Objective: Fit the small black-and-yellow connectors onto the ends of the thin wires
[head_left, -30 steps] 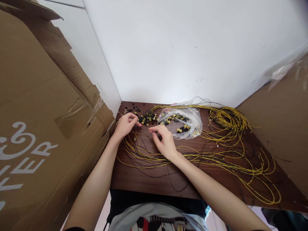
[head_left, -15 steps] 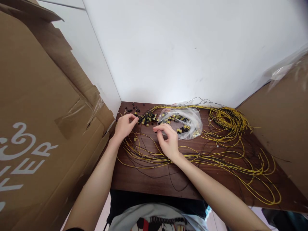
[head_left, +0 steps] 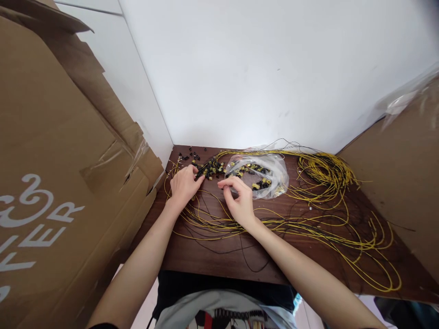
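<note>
My left hand rests at the left side of a pile of small black and yellow connectors. Its thumb and fingers are apart, with the tips at the pieces. Right of it, my right hand is closed in a pinch, in front of a clear plastic bag. Whatever its fingertips hold is too small to make out. More yellow and black connectors show in the bag. Under both wrists, a loose bundle of yellow and black wires runs across the brown tabletop.
A coil of yellow wires lies at the back right. Small black pieces are scattered in the back left corner. A large cardboard box stands close on the left, another box on the right. Behind is a white wall.
My left hand has moved slightly right and towards me, its thumb and fingers now parted at the connector pile. My right hand has stayed in place.
</note>
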{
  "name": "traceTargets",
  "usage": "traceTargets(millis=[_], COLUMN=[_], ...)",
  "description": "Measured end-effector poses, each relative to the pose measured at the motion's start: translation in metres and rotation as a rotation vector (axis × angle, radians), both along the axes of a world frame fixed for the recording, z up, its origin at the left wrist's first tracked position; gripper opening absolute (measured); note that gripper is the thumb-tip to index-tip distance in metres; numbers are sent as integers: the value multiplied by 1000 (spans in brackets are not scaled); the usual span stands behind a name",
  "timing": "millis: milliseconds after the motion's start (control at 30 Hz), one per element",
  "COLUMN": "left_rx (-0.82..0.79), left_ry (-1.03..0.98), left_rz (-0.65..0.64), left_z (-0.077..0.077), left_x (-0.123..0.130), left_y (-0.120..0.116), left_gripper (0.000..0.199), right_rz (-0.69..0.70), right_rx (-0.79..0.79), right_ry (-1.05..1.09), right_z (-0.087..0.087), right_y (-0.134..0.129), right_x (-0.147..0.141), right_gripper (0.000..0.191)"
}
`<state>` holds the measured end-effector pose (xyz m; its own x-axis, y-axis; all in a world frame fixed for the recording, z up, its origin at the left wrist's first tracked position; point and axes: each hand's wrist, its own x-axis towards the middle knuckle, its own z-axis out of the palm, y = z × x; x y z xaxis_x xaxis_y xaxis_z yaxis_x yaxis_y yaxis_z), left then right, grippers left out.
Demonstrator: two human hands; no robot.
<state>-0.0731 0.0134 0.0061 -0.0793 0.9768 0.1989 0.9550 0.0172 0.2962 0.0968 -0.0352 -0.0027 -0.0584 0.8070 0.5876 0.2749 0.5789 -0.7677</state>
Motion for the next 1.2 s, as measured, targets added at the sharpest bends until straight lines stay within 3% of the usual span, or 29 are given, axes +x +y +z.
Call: traceTargets(millis=[600,1200], left_rx=[138,206], left_ry=[320,122], left_rz=[-59,-49], left_z=[-3,-4], left_x=[10,4], left_y=[-3,1], left_gripper=[24,20], right_rz=[20,10], right_rx=[9,-9], right_ry=[-4,-9], right_z=[-2,-3], right_y=[0,1], right_x=[-1,0], right_gripper=[22,21])
